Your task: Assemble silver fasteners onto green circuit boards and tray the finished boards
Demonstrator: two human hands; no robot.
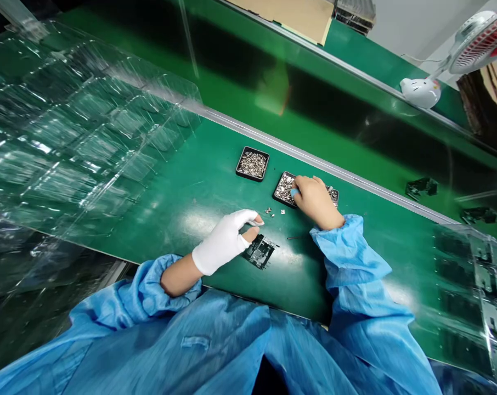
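Blue cloth of the worker's smock [227, 334] fills the space nearest us, its sleeves reaching out over a green bench [215, 186]; just past the smock, on the bench top, lies a small black frame [260, 252], and the left hand [221, 241], in a white glove with thumb and forefinger tips bare, is much the nearer to it; the frame sits just beside that thumb, on its right and a little toward the body; the thumb and forefinger stand apart, nothing visible between them, though whether the thumb touches the frame I cannot tell.

From the right hand [314, 200] the frame lies leftward and back toward the smock; that hand is bent down, fingers gathered at a black tray [275, 196] of shiny metal bits [284, 187], and I cannot see whether it has pinched one; loose metal pieces [269, 212] lie between tray and frame; the frame looks nearly square, so I can name no long axis; its edges slant, and thin prongs [277, 246] point rightward, toward the right hand's side.
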